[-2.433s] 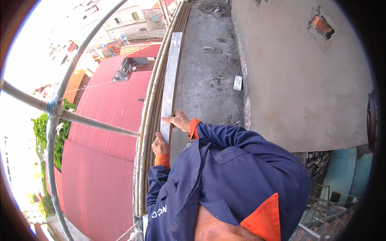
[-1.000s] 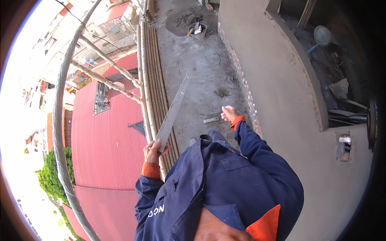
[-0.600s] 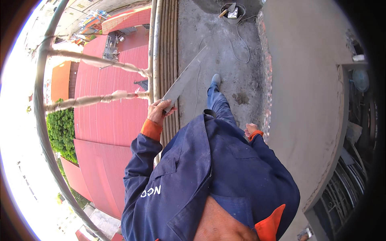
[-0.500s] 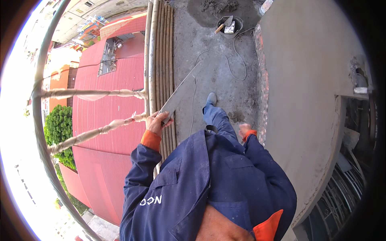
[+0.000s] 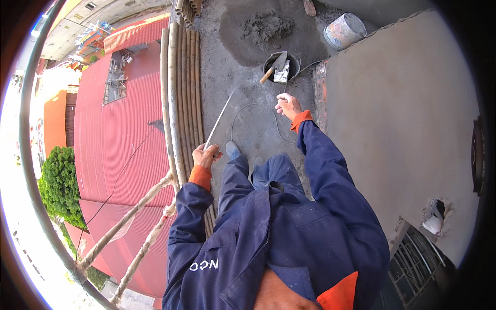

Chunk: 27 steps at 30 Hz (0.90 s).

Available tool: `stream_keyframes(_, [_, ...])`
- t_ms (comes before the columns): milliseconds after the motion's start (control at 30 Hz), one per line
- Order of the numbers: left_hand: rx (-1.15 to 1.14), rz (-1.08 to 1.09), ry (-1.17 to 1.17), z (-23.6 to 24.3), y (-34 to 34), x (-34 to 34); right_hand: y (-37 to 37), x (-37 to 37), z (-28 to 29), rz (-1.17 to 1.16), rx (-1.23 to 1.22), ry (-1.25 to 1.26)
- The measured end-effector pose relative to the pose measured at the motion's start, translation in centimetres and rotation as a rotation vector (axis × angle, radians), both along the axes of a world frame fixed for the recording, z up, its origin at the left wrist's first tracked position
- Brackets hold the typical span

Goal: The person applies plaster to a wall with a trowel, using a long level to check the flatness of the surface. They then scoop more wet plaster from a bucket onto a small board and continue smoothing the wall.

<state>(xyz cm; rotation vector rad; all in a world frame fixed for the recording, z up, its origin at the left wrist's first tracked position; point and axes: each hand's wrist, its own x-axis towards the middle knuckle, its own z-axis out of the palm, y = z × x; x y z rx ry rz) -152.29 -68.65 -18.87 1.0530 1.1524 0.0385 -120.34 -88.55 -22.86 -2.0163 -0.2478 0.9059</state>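
My left hand point(image 5: 205, 154) is closed around the near end of a long, thin, flat grey tool point(image 5: 219, 119). The tool is seen almost edge-on and points away from me; its exact kind is unclear. My right hand point(image 5: 288, 105) is raised in front of me, fingers loosely bent and apart, with no object visible in it. Just beyond it stands a black bucket point(image 5: 295, 64). A pointed trowel point(image 5: 278, 63) with a wooden handle lies across the bucket's top, beside a whitish block-shaped item point(image 5: 282, 74).
Bamboo-like poles point(image 5: 187, 88) lie along the left edge, beside wrapped railing bars point(image 5: 126, 219) above a red roof point(image 5: 124, 139). A mortar heap point(image 5: 266, 28) and a stained white bucket point(image 5: 345, 31) are ahead. A cable point(image 5: 233, 121) loops on the floor. A plastered wall point(image 5: 398, 119) stands right.
I have moved forward, so the bucket and trowel appear closer. My right hand has risen from beside my leg toward the bucket. The tool in my left hand has turned edge-on.
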Motion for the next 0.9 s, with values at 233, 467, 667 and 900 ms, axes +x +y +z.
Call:
stream_keyframes(233, [0.038,0.22,0.162,-1.8,4.5,6.7,3.3,7.9,-20.0,0.044,-0.28,0.236])
stream_keyframes(467, [0.229,0.404,0.246,-1.5,8.8,11.1,10.6,19.4,-42.7,-0.13,-0.328,-0.069])
stream_keyframes(667, [0.131,0.551,0.225,-2.7,10.1,10.6,10.6,26.3,-51.8,-0.435,-0.292,0.128])
stream_keyframes(900, [0.074,0.708,0.219,-1.5,11.0,11.4,14.1,12.1,-22.5,0.131,-0.087,0.001])
